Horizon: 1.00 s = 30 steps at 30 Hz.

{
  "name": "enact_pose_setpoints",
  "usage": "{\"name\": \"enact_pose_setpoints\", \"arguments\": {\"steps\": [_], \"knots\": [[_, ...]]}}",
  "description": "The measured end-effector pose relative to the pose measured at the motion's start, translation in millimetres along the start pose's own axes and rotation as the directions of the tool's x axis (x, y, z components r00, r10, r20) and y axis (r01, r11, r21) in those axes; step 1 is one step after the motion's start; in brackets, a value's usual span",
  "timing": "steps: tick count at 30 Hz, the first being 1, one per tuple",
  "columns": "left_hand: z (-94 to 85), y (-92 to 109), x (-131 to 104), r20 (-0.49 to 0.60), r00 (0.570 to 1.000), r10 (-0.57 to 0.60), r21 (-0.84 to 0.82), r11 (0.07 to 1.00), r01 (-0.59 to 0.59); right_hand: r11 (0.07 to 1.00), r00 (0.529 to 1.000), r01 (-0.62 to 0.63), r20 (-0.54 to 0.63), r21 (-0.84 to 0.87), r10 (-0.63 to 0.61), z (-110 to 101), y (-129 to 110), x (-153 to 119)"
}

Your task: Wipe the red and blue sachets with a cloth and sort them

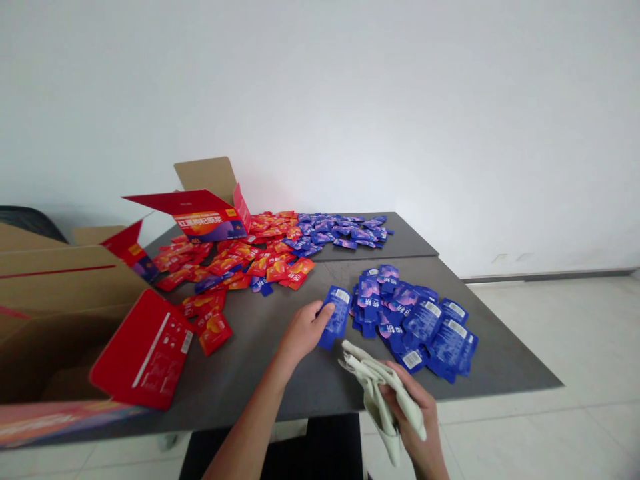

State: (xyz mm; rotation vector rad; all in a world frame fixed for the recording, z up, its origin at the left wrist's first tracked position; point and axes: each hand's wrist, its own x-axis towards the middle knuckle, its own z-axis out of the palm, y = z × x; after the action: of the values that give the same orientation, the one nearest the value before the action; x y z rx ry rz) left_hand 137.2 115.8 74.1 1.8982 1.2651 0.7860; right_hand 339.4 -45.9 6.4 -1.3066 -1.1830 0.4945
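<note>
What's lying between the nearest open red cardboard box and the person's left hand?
The head view shows red and orange packets beside the red cardboard box, then dark grey tabletop up to the left hand, which holds a blue packet.

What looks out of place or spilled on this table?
A blue packet pokes out at the front of the red packets, and a second blue one lies among them farther left. They look odd because most blue packets sit in their own heaps. I see no spilled liquid; small tears would be hard to tell.
</note>
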Motion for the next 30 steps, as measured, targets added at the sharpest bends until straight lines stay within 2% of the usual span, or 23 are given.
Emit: {"name": "enact_pose_setpoints", "arguments": {"steps": [4,7,11,14,18,24,27,30], "knots": [[30.6,31,51,-0.016,0.999,0.036,-0.078,0.996,-0.037,1.000,0.999,-0.027,0.031,0.013,0.026,-5,0,0],[60.7,48,76,0.020,0.999,0.043,-0.085,0.996,-0.041,0.998,0.997,-0.063,0.047,0.027,0.062,-8,1,-1],[93.7,55,82,0.078,0.997,0.023,-0.012,1.000,-0.022,0.997,0.998,-0.059,0.040,0.040,0.058,-10,4,0],[104.6,52,76,0.108,0.994,0.015,0.047,0.999,-0.020,0.998,0.999,-0.044,0.031,0.055,0.043,-11,8,2],[101.9,49,67,0.107,0.994,0.029,0.094,0.995,-0.039,0.995,0.997,-0.083,0.006,0.062,0.083,-13,14,1],[85.4,45,51,0.052,0.992,0.116,0.100,0.988,-0.120,0.988,0.990,-0.139,0.027,0.069,0.137,-13,16,-2],[67.9,38,39,0.014,0.984,0.180,0.069,0.981,-0.180,0.985,0.987,-0.156,0.035,0.067,0.154,-13,15,-2],[36.1,19,21,-0.096,0.975,0.203,0.074,0.978,-0.196,0.981,0.983,-0.180,0.054,0.076,0.176,-15,19,-2]]}}
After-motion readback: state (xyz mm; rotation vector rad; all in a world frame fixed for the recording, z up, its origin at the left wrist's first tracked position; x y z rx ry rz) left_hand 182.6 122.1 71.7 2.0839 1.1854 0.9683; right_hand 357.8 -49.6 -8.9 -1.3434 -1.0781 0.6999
